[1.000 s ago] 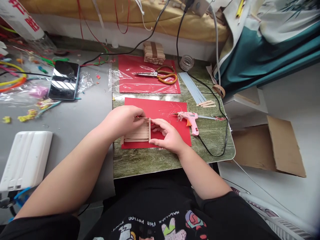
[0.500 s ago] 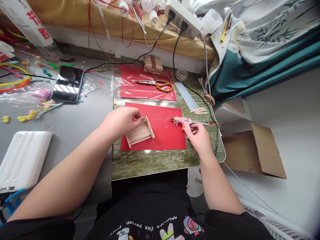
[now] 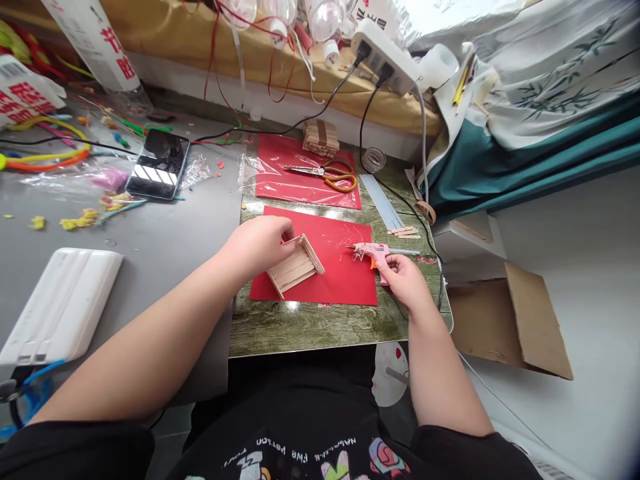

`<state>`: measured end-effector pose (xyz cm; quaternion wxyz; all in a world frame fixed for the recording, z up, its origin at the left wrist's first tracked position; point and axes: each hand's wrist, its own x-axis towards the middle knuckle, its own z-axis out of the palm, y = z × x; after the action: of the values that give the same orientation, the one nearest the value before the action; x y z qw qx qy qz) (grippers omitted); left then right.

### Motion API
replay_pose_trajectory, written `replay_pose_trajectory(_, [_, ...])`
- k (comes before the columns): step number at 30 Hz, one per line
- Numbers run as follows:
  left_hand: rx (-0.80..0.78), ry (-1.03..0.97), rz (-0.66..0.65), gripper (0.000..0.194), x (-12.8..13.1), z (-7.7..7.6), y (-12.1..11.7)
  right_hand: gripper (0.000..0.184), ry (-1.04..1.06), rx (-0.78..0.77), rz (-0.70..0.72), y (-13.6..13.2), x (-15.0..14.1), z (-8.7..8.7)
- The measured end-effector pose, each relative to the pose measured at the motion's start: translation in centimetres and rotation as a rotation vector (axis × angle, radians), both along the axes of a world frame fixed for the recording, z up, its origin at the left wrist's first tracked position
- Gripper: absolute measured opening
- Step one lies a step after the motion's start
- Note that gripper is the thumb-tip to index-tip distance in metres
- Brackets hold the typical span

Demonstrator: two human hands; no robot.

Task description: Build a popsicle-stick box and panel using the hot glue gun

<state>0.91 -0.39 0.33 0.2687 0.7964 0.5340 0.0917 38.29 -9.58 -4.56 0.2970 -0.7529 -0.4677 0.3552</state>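
Grasping one glue gun: right hand (image 3: 404, 280); left apparently pinches one stick tray (image 3: 295, 268).

We look from one camera worn on the head, facing forward and down past the black shirt (image 3: 280, 420), with the hands (image 3: 263, 245) near us, mid-frame, over the worktop (image 3: 310, 333).

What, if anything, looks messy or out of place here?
Wispy strands, likely glue, litter the front red sheet by the pink glue gun, and yellow scraps lie scattered on the grey table: stray mess on work surfaces.
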Motion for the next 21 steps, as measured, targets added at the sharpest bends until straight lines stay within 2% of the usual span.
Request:
replay_pose_trajectory(7, [-0.057, -0.044, 0.032, 0.028, 0.1, -0.1, 0.0, 0.055, 0.07, 0.116, -0.039, -0.4, -0.6, 0.8])
replay_pose_trajectory(16, [-0.188, -0.115, 0.114, 0.031, 0.7, 0.1, -0.2, 0.048, 0.178, 0.226, -0.104, 0.0, -0.8, 1.7])
replay_pose_trajectory(21, [-0.372, -0.279, 0.166, 0.039, 0.9, -0.5, -0.2, 0.046, 0.228, 0.264, -0.092, -0.2, -2.7, 3.5])
